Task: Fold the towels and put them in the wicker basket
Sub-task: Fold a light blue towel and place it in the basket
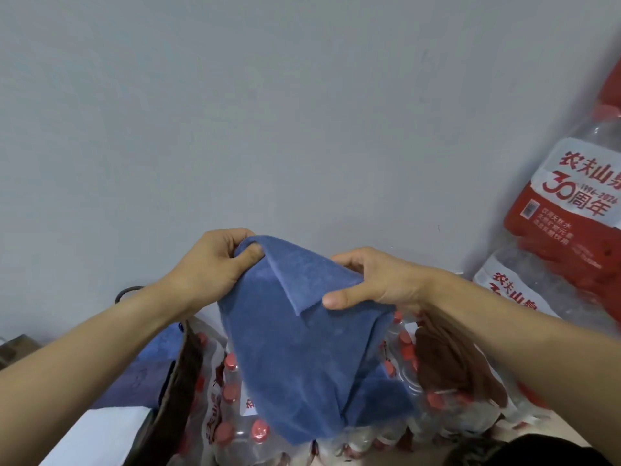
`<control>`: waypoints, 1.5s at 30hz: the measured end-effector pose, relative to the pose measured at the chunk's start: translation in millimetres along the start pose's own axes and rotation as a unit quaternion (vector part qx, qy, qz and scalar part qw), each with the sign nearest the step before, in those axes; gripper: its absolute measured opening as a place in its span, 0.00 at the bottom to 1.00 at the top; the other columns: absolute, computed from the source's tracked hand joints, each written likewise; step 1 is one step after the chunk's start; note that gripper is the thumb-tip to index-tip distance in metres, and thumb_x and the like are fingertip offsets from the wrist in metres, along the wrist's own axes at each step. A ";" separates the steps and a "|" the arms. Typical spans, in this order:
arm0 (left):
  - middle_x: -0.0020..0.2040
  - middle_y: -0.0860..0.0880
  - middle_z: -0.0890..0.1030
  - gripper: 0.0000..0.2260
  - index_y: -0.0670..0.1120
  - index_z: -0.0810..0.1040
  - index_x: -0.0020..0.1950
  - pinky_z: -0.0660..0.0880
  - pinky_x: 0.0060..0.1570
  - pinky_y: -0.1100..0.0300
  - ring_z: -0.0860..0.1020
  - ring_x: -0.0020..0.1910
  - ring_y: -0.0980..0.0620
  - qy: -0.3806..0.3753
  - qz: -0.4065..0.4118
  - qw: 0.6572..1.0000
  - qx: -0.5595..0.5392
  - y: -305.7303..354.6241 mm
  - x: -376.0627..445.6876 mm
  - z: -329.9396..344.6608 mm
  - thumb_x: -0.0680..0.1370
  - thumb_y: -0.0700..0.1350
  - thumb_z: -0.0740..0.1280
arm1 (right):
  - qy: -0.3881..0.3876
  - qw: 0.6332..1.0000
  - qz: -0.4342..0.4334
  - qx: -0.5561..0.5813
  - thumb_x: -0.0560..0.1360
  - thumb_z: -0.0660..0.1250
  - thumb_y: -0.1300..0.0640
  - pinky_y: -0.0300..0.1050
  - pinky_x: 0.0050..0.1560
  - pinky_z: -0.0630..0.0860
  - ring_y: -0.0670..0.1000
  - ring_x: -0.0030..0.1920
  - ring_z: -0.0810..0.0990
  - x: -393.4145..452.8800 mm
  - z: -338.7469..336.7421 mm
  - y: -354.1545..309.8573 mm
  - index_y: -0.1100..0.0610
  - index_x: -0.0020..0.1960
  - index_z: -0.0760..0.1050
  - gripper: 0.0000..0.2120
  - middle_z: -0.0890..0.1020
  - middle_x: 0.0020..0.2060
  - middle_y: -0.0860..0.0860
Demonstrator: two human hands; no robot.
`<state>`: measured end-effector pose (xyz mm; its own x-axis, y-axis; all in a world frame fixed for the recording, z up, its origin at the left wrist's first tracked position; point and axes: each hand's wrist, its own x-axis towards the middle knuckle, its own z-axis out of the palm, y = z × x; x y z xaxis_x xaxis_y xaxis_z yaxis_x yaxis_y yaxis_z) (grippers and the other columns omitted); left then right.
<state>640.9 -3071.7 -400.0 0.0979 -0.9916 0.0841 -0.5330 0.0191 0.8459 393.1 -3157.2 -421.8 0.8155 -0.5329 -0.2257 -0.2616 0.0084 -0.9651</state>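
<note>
Basket [174,375] w/ a blue towel already in it sits low left, left hand [215,264] pinches one top corner of the blue towel [302,348], right hand [369,280] grips the other — mid-fold, held up over bottled-water packs [235,415] — next, prob. halve it again.

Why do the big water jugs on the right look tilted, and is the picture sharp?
Head view: the wide-angle lens bends the edges, so the jugs lean inward; lighting is soft and even, without glare on the wall; the blue towel and both hands, left and right, look slightly soft.
</note>
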 end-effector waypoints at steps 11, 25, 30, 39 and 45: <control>0.53 0.57 0.82 0.26 0.56 0.77 0.58 0.76 0.55 0.61 0.81 0.52 0.60 -0.160 -0.078 0.984 0.009 -1.5 -6.1 34.5 0.67 0.69 0.71 | 0.049 0.996 0.007 0.075 0.76 0.71 0.59 0.51 0.53 0.81 0.59 0.53 0.83 19.5 33.2 14.6 0.64 0.61 0.78 0.16 0.83 0.53 0.61; 0.37 0.49 0.77 0.13 0.47 0.73 0.41 0.67 0.33 0.58 0.74 0.35 0.53 -0.110 -0.053 0.932 0.342 -54.8 1.9 -4.0 0.77 0.54 0.69 | -0.046 0.828 0.279 -0.484 0.69 0.74 0.42 0.46 0.60 0.74 0.53 0.60 0.75 8.9 9.0 149.8 0.52 0.71 0.64 0.36 0.73 0.63 0.50; 0.38 0.50 0.77 0.12 0.48 0.72 0.42 0.66 0.33 0.59 0.74 0.36 0.55 -0.101 -0.089 0.921 0.364 -77.5 4.1 -14.1 0.76 0.55 0.68 | 0.014 0.825 0.312 -0.470 0.72 0.71 0.41 0.48 0.62 0.74 0.56 0.63 0.74 10.4 19.4 187.0 0.54 0.74 0.57 0.38 0.67 0.68 0.56; 0.41 0.54 0.76 0.10 0.53 0.70 0.45 0.66 0.34 0.59 0.74 0.39 0.57 -0.167 -0.134 0.908 0.359 -86.8 4.4 -7.7 0.77 0.57 0.67 | 0.058 0.818 0.390 -0.420 0.70 0.71 0.43 0.44 0.39 0.74 0.54 0.41 0.80 27.3 21.5 189.4 0.56 0.41 0.74 0.17 0.78 0.36 0.51; 0.40 0.53 0.76 0.12 0.52 0.70 0.41 0.69 0.37 0.59 0.76 0.41 0.50 -0.203 -0.167 0.895 0.361 -77.9 -0.3 3.0 0.76 0.57 0.67 | 0.041 0.855 0.349 -0.381 0.74 0.69 0.55 0.44 0.51 0.78 0.55 0.53 0.80 27.6 30.6 176.7 0.55 0.53 0.75 0.09 0.80 0.50 0.53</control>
<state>679.9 -3073.3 -467.5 0.1169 -0.8942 -0.4320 -0.9496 -0.2280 0.2150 385.2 -3144.6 -602.6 0.2924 -0.6811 -0.6713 -0.9559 -0.1880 -0.2256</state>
